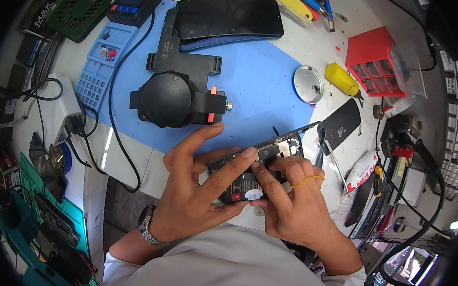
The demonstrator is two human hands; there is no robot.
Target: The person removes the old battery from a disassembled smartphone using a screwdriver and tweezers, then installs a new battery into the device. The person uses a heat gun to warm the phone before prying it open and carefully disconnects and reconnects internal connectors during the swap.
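An opened smartphone [249, 184] is tilted between my two hands at the bench's near edge, its dark battery and inner parts showing. My left hand [198, 180] grips its left side, thumb over the inside and index finger stretched out toward the black clamp stand. My right hand [289, 194], with a yellow rubber band on it, holds the right end, its fingertips pressed on the inner parts. A thin dark panel [292, 132] stands raised along the phone's far edge. What lies under the right fingertips is hidden.
A black clamp stand [168, 100] sits on the blue mat [264, 87], with a larger phone [231, 20] behind it. Right of the mat are a round metal tin [308, 84], a yellow bottle [342, 79], a red drawer box [370, 60] and a black back cover [343, 124]. A black cable [114, 91] crosses the left side.
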